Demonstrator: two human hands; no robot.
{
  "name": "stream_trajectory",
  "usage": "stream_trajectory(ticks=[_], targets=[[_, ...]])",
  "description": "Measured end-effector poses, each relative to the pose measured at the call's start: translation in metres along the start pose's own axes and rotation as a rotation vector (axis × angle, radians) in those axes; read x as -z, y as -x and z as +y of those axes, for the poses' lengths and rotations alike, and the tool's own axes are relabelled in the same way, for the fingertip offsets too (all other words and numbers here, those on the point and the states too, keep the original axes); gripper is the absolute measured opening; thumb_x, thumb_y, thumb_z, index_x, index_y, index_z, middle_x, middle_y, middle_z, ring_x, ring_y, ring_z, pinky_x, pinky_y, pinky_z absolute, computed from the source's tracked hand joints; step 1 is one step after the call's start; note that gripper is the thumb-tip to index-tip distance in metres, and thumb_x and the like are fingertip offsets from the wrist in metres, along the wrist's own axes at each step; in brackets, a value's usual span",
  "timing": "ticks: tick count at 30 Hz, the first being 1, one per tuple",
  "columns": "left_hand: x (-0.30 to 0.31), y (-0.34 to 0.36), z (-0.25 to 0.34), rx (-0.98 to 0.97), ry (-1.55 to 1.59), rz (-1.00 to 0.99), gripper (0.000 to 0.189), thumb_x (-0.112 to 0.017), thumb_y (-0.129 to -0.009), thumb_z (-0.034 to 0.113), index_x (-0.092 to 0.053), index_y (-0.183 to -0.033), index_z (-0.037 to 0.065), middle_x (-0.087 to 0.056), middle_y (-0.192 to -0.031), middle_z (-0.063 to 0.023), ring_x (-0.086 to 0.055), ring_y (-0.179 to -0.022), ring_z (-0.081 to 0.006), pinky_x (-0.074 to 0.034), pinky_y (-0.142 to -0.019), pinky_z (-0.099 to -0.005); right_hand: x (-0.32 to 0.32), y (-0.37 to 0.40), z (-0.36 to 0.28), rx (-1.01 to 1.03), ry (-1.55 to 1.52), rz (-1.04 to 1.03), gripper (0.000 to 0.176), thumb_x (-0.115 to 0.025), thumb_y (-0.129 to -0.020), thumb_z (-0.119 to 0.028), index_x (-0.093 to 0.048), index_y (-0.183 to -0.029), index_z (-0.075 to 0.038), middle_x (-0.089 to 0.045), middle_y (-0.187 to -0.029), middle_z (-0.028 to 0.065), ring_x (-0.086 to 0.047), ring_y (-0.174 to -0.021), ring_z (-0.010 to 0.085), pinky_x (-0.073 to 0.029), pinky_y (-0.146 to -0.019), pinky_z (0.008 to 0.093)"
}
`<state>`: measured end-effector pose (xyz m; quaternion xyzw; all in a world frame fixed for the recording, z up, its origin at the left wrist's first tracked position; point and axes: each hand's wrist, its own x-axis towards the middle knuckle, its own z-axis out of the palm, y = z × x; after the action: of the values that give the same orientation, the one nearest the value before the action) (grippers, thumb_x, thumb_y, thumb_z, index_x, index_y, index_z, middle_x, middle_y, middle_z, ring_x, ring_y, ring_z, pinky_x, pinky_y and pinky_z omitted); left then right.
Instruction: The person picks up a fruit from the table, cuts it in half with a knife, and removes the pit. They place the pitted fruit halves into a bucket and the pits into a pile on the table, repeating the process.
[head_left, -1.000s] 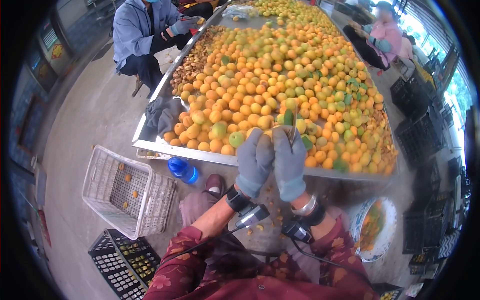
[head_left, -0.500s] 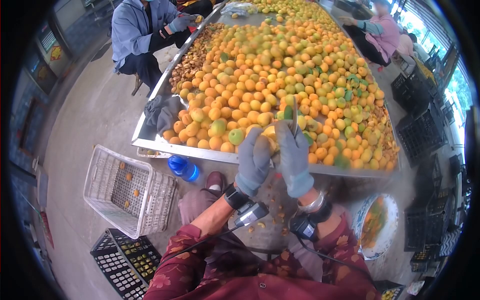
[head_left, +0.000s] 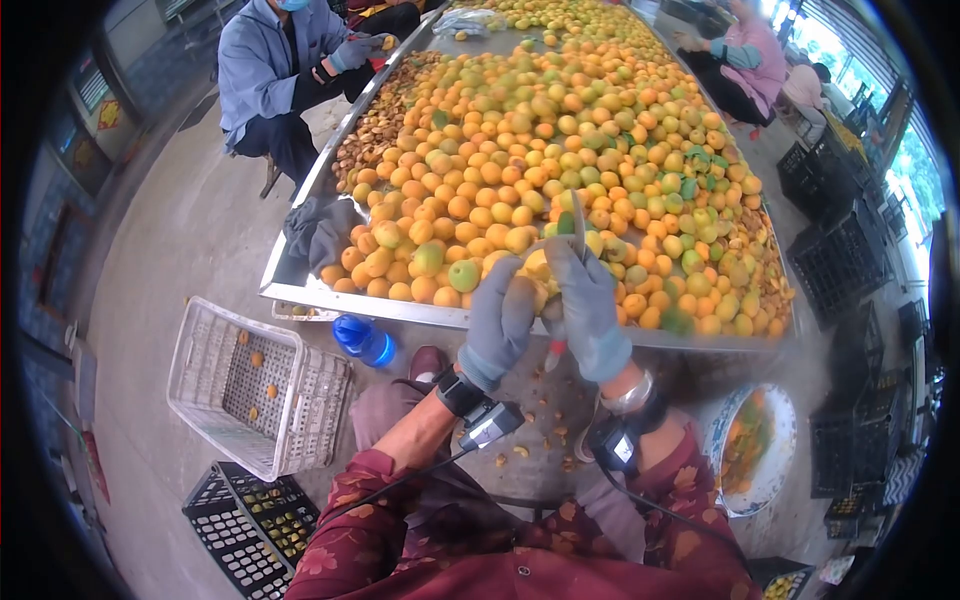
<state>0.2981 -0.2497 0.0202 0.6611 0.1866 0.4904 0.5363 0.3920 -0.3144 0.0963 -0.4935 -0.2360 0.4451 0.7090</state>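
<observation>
Both my hands wear grey gloves and meet just over the near edge of a metal table (head_left: 380, 306) heaped with apricots. My left hand (head_left: 497, 322) is closed around an apricot (head_left: 537, 268), part of which shows between the two hands. In my right hand (head_left: 588, 305) a knife is gripped, its blade (head_left: 579, 222) pointing up and away past the fingers. A small red piece, possibly the handle's end, shows below that hand. Yellow and orange apricots (head_left: 470, 190), some greenish, lie right beyond my fingers. The cut on the held fruit is hidden.
Left of my legs stand a white plastic crate (head_left: 320, 400) with a few apricots, a blue bottle (head_left: 364, 340) and a black crate (head_left: 225, 520). A basin (head_left: 785, 445) holding orange pieces is at right. A dark cloth (head_left: 318, 235) lies on the table corner. Co-workers sit along both sides.
The view has shifted slightly. My hands stay together at the apricot, while the knife blade leans a little further left and more of the red piece shows below my right hand.
</observation>
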Motion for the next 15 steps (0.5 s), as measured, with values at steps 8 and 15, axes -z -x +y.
stream_trajectory(ticks=[8, 15], targets=[[0.004, -0.001, 0.009, -0.076, -0.018, -0.168, 0.030, -0.046, -0.095, 0.022, -0.048, -0.114, -0.002, -0.056, -0.075, -0.0057, -0.054, -0.060, -0.0133, -0.044, -0.055, -0.0265, 0.019, -0.010, -0.006, -0.091, -0.042, -0.117, 0.026, -0.059, -0.093, -0.032, -0.056, -0.098, -0.007, -0.055, -0.072, -0.0045, -0.045, -0.047, -0.0001, -0.032, -0.039, 0.0140], [0.006, -0.008, 0.000, 0.003, 0.162, -0.236, 0.037, -0.044, -0.097, 0.025, -0.045, -0.123, -0.001, -0.059, -0.086, -0.0031, -0.057, -0.068, -0.0099, -0.046, -0.061, -0.0225, 0.020, -0.022, -0.001, 0.045, -0.025, -0.005, 0.023, -0.060, -0.092, -0.028, -0.058, -0.095, -0.006, -0.054, -0.074, -0.0047, -0.046, -0.059, -0.0014, -0.037, -0.049, 0.0142]])
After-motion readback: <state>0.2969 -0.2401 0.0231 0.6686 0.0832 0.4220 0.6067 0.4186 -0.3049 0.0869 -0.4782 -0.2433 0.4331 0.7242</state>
